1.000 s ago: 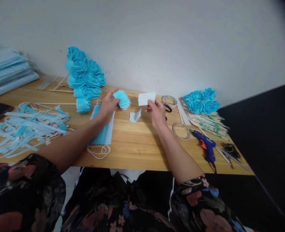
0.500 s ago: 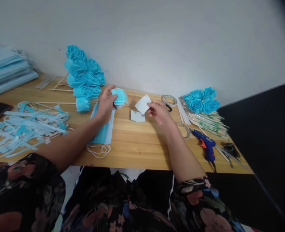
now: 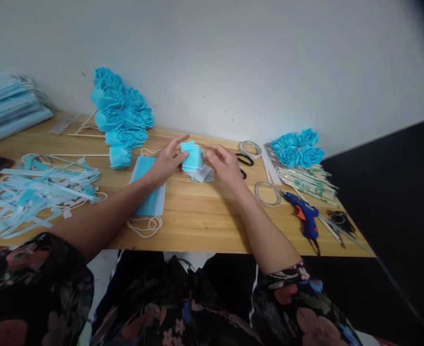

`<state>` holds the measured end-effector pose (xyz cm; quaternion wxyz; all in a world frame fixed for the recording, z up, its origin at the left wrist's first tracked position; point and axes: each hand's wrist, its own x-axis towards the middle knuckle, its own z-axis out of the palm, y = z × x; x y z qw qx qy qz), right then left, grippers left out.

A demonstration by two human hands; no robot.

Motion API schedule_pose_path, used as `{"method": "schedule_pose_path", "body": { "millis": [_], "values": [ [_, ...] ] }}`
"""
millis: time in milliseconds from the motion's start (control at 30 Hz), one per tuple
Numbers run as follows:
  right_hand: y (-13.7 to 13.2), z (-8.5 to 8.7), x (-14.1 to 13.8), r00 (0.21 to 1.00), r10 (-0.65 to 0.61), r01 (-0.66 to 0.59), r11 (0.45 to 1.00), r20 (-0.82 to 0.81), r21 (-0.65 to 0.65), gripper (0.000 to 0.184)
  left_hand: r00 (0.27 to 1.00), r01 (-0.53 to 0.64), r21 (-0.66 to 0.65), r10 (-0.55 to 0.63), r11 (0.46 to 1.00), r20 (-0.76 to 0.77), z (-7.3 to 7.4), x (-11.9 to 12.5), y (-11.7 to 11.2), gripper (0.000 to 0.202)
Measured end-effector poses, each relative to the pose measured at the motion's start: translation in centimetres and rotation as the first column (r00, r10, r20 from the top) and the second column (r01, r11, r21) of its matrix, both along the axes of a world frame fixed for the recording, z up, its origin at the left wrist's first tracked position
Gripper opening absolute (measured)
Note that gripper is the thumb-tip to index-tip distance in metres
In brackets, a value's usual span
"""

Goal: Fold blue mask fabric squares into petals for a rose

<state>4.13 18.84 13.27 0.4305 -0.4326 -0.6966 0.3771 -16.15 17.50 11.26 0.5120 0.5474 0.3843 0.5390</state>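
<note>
My left hand [image 3: 169, 162] is closed on a small stack of blue cut mask pieces [image 3: 194, 157], with the thumb on top. My right hand [image 3: 224, 166] is at the stack's right edge, its thumb and fingertips pinched there. Below the stack, white cut pieces [image 3: 205, 175] lie on the wooden table, partly covered by it. A pleated blue face mask [image 3: 150, 192] with white ear loops lies beside my left forearm. Black-handled scissors [image 3: 246, 159] are partly hidden behind my right hand.
Blue fabric flowers [image 3: 123, 115] on sticks stand back left, more flowers [image 3: 298, 148] at right. Mask strips and loops [image 3: 42, 192] are piled left, near packed masks [image 3: 10, 105]. Tape rolls [image 3: 268, 205], a blue glue gun [image 3: 305, 214] and wrapped sticks [image 3: 308, 182] lie right.
My right hand has let go of a white piece, which now lies with the other white one, and has moved to the blue stack. My left hand has brought the stack rightward.
</note>
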Motion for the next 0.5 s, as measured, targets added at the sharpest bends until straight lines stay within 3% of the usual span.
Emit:
{"method": "schedule_pose_path", "body": {
  "millis": [167, 333, 500],
  "values": [
    [-0.8, -0.4, -1.4, 0.997, 0.073, -0.074, 0.996, -0.016, -0.051, 0.055, 0.997, 0.057, 0.048, -0.054, 0.997, -0.063, 0.1, 0.3, -0.4, 0.067],
    [-0.4, -1.0, -1.5, 0.988, 0.12, -0.133, 0.981, -0.095, -0.143, 0.06, 0.981, 0.101, 0.059, -0.089, 0.993, -0.174, 0.1, 0.3, -0.6, 0.068],
    [-0.1, 0.2, 0.1, 0.975, 0.11, -0.157, 0.956, -0.194, -0.246, 0.062, 0.993, 0.008, 0.07, 0.001, 0.998, -0.114, -0.3, 0.0, 0.1, 0.067]
  ]
}}
